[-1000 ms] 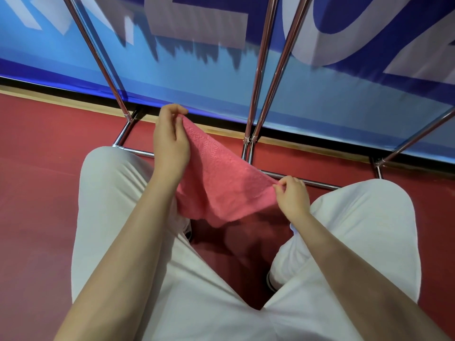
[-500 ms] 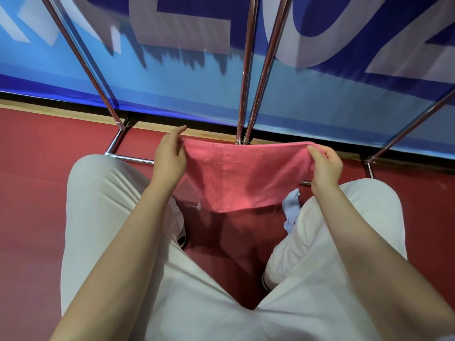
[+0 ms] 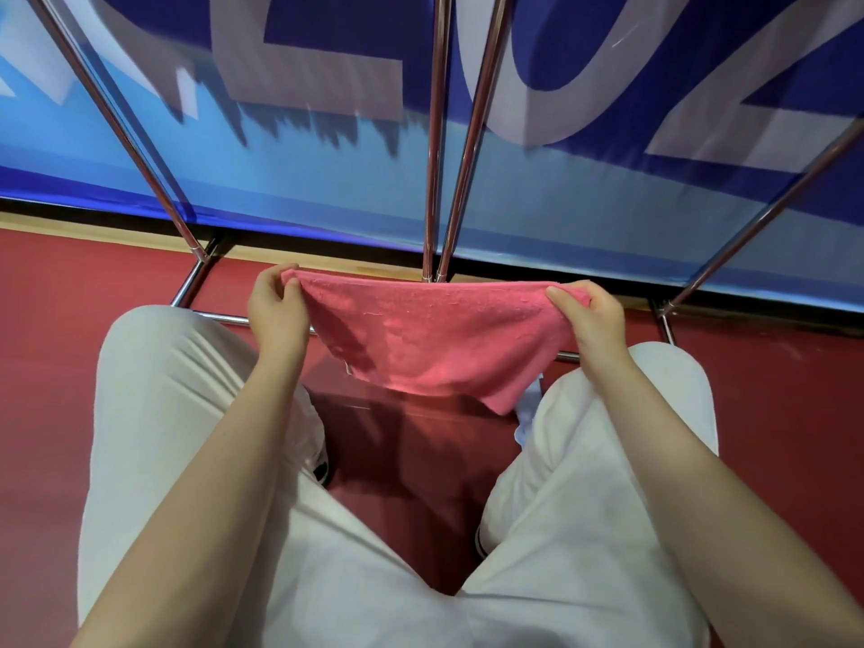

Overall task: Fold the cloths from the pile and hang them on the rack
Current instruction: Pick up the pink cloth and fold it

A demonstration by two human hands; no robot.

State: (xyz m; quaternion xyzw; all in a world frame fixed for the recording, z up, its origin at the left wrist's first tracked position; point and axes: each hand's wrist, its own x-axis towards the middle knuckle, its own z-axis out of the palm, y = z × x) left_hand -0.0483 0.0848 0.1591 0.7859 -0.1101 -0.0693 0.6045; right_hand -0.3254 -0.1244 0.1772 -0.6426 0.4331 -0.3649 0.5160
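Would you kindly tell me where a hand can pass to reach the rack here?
Open gaps lie between the left slanted pole and the middle pair of poles, and between that pair and the right pole. Low down is crowded: both hands stretch the pink cloth across.

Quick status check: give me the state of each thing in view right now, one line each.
pink cloth: held stretched out by its two top corners, hanging slack in the middle, not on the rack.
left hand: pinches the cloth's left corner.
right hand: pinches the cloth's right corner.
rack: bare chrome bars standing behind the cloth, nothing hung on the parts in view.
light blue cloth: mostly hidden beside the right knee.
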